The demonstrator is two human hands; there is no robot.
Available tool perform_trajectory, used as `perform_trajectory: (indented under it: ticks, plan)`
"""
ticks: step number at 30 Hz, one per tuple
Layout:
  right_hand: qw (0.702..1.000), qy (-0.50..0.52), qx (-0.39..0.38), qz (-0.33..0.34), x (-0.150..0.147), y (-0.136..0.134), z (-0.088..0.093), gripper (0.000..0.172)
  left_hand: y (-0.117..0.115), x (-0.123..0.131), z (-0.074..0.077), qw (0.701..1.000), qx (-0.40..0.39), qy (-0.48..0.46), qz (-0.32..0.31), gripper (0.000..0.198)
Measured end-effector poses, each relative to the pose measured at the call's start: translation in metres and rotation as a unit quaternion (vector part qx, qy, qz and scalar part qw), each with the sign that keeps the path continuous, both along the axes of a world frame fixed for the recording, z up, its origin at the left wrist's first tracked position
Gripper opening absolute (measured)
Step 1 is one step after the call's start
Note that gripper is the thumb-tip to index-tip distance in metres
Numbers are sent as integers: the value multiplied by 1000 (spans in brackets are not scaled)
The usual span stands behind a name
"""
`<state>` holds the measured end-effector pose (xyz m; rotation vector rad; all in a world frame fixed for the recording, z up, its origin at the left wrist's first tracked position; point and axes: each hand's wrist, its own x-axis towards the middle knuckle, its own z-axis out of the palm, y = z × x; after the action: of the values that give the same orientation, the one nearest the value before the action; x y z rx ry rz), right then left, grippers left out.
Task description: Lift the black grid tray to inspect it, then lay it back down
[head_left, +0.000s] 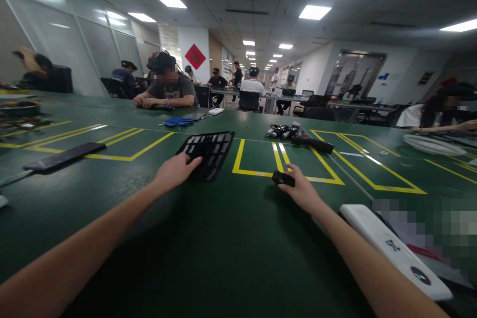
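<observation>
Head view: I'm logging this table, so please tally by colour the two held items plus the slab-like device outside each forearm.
Black: 3 (compartment tray in left hand, small object in right hand, slim device at left)
White: 1 (long device at right)
Total: 4

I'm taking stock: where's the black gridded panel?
In the head view, the panel is left of centre, in the left hand, left of the central yellow outline.

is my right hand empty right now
No, the right hand is holding a small black object over the green table.
</observation>
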<state>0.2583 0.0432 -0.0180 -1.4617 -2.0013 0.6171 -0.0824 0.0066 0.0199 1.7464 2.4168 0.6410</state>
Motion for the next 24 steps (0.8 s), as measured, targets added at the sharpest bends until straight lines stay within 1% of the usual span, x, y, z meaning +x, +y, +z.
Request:
perform_trajectory:
  ticks: [2,4,5,7,9,12,15,18,20,22,24]
  plan:
    - [988,107,-27,106,-13,-10,-1,62,-11,44,-3,996,20,-7,-85,43]
    - [966,170,-23,195,-23,-20,-3,58,-24,80,-7,984,31,-13,-178,40]
    - [957,182,-5,226,-26,-24,-4,54,-30,93,-9,977,36,-11,-210,40]
    - [948,187,41,254,-31,-32,-5,44,-40,109,-14,966,41,-7,-257,41]
    - [950,169,56,256,-32,-37,-3,43,-45,114,-20,959,40,-12,-280,41]
    - [950,148,62,266,-33,-40,1,50,-46,112,-28,955,33,-35,-292,40]
    - [944,164,78,276,-34,-39,-2,54,-46,111,-32,953,27,-49,-298,41]
    - [943,198,34,264,-36,-36,-15,43,-48,113,-30,950,15,-47,-307,43]
    - [940,210,8,267,-36,-36,-23,40,-48,115,-27,949,6,-57,-310,42]
    - [933,208,2,292,-35,-36,-26,42,-46,115,-25,945,-4,-88,-314,41]
    - [929,194,12,317,-34,-38,-25,45,-43,112,-23,941,-13,-156,-300,36]
